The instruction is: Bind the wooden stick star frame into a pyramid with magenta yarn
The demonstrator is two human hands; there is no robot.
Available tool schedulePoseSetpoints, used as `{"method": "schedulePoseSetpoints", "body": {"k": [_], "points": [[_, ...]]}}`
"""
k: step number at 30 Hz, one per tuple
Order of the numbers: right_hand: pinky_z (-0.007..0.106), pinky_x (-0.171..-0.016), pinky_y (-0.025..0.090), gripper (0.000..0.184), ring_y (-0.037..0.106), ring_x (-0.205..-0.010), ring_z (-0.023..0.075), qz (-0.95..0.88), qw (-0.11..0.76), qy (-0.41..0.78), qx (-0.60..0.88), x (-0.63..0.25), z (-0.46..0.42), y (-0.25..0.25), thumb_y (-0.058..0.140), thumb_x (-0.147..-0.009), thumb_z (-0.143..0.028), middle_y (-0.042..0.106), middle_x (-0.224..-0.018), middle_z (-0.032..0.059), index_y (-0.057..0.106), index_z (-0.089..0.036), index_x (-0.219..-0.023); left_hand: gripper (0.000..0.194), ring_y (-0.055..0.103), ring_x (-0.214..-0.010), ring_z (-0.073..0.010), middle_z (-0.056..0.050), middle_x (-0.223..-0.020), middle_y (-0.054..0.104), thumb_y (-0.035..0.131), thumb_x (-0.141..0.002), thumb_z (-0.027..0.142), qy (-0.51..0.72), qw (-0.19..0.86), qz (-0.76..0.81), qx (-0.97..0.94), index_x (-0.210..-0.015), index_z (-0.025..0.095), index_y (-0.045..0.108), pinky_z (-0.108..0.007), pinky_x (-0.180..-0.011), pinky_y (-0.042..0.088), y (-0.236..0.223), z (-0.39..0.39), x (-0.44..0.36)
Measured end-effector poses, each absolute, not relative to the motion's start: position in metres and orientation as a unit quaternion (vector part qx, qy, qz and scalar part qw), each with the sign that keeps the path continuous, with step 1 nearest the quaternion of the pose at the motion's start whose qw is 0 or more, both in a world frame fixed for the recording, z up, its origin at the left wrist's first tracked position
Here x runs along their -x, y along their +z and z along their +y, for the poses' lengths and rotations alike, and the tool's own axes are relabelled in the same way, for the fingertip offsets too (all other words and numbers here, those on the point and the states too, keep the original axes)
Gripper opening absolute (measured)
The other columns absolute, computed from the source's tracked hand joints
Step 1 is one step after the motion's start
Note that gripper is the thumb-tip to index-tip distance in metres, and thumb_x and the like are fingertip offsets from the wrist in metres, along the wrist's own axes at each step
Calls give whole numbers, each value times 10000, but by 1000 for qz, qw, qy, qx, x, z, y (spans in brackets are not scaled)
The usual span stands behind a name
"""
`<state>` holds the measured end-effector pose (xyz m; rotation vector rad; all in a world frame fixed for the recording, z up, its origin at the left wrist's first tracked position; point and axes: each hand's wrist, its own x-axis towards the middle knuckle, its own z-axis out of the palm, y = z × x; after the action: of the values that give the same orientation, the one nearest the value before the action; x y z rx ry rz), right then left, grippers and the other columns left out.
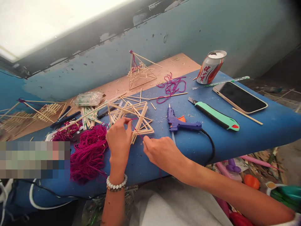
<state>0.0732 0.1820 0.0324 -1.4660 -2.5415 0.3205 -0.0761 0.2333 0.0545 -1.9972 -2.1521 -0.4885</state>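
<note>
My left hand (119, 135), with a beaded bracelet at its wrist, is closed in a pinch on a strand of magenta yarn (134, 127). The strand runs down to my right hand (162, 150), whose fingers are pressed together on it. Just beyond both hands lies a star-shaped frame of thin wooden sticks (143, 117), partly covered by the left hand. Whether the yarn is fixed to the frame I cannot tell. A big heap of magenta yarn (90, 153) lies left of my left hand. Right of the frame lies a purple glue gun (181, 122).
Further right are a green utility knife (216, 116), a phone (241, 96) and a drink can (211, 67). A stick pyramid (142, 73) stands at the back, near loose purple yarn (172, 86). Wrapped sticks (88, 99) and another stick structure (42, 110) are at left.
</note>
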Motion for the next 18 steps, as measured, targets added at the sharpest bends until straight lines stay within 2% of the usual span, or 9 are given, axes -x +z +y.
{"method": "schedulePoseSetpoints", "body": {"k": [3, 6, 13, 18], "points": [[324, -478, 88, 235, 688, -542, 217, -843, 168, 74, 506, -68, 178, 26, 373, -1007, -232, 684, -663, 31, 569, -195, -882, 170, 710, -817, -250, -6, -926, 784, 604, -936, 342, -157, 51, -711, 683, -1020, 293, 743, -303, -617, 350, 57, 232, 80], [325, -477, 76, 235, 678, -516, 212, -833, 195, 66, 514, -63, 176, 23, 372, -1012, -248, 659, -607, 21, 567, -200, -891, 193, 676, -729, -200, 30, -896, 773, 598, -941, 348, -161, -3, -695, 701, -1075, 336, 736, -285, -599, 337, 60, 230, 85], [322, -498, 81, 237, 695, -561, 211, -813, 186, 125, 537, -61, 174, 26, 366, -1025, -280, 698, -663, 31, 565, -197, -926, 174, 544, -564, -154, 28, -603, 605, 611, -918, 387, -179, -73, -709, 678, -972, 306, 756, -266, -560, 302, 64, 226, 87], [314, -508, 88, 247, 691, -568, 201, -811, 181, 149, 536, -61, 174, 23, 353, -1030, -288, 701, -676, 32, 558, -192, -929, 220, 481, -484, -141, 41, -534, 522, 583, -918, 425, -206, -102, -722, 652, -987, 277, 731, -257, -518, 285, 61, 227, 90]]}}
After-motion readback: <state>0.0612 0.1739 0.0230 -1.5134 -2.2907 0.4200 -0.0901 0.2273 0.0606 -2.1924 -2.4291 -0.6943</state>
